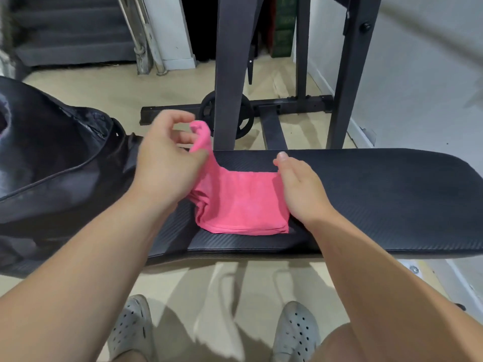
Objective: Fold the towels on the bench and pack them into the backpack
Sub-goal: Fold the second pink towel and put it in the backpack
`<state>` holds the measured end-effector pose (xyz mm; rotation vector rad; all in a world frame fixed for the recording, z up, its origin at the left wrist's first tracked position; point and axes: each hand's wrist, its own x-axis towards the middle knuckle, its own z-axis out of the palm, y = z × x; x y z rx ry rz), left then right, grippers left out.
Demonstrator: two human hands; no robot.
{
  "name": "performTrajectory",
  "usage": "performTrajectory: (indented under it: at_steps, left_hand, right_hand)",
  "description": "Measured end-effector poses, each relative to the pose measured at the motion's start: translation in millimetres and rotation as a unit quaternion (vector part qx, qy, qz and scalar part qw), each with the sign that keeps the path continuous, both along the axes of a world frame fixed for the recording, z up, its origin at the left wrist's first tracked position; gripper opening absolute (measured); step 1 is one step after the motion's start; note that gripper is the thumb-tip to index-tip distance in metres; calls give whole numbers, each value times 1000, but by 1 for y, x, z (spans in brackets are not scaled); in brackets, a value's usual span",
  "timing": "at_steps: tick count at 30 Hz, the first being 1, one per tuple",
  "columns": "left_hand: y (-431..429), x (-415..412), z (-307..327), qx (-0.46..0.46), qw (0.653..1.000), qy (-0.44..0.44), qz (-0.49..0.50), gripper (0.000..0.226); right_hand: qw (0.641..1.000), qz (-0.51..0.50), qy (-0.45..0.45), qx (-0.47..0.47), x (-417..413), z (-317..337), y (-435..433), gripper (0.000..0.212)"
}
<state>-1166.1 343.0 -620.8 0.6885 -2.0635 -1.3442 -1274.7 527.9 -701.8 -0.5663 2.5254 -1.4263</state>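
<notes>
A pink towel lies partly folded on the black padded bench. My left hand pinches the towel's far left corner and holds it lifted above the bench. My right hand rests flat along the towel's right edge, fingers together, pressing it down. The black backpack sits at the left end of the bench, its opening facing up at the far left of the frame.
A dark metal rack frame with a weight plate stands behind the bench. Stairs rise at the back left, and a white wall runs along the right. My feet in grey clogs stand on beige floor below the bench.
</notes>
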Motion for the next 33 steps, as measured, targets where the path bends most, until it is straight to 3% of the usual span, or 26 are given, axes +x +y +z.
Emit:
performTrajectory:
  at_steps: [5,7,10,12,14,17,20,22,26,30,33]
  left_hand:
    - [53,-38,-15,-100,987,-37,-118,37]
    - [67,-49,-29,-143,977,-73,-143,31]
    - [78,-60,-56,-135,961,-145,-194,26]
    - [78,-61,-69,-118,952,-185,-213,21]
    - [74,-56,-73,-127,959,-168,-189,16]
    - [67,-40,-65,-183,973,-95,-106,16]
    - [57,-28,-66,-270,959,-65,-62,18]
    - [53,-25,-72,-332,933,-121,-72,38]
    - [62,-26,-86,-364,867,-303,-156,70]
    - [61,-27,-104,-392,819,-365,-206,93]
    - [57,-28,-107,-399,808,-373,-221,99]
  right_hand:
    - [975,-38,-171,-136,-14,4,10,56]
    - [963,-24,-220,-155,-18,8,16,48]
    - [959,-6,-245,-143,-21,2,19,36]
    - [966,-5,-235,-110,-22,-6,18,51]
    - [970,-8,-222,-97,-24,-11,17,63]
    - [975,-5,-205,-88,-26,-12,14,63]
    - [986,0,-154,-59,-24,-15,9,61]
    - [989,1,-139,-59,-22,-15,7,64]
    - [992,28,-125,-14,-26,-11,15,76]
    - [991,39,-69,104,-25,-9,25,83]
    - [993,23,26,117,-24,-5,24,75]
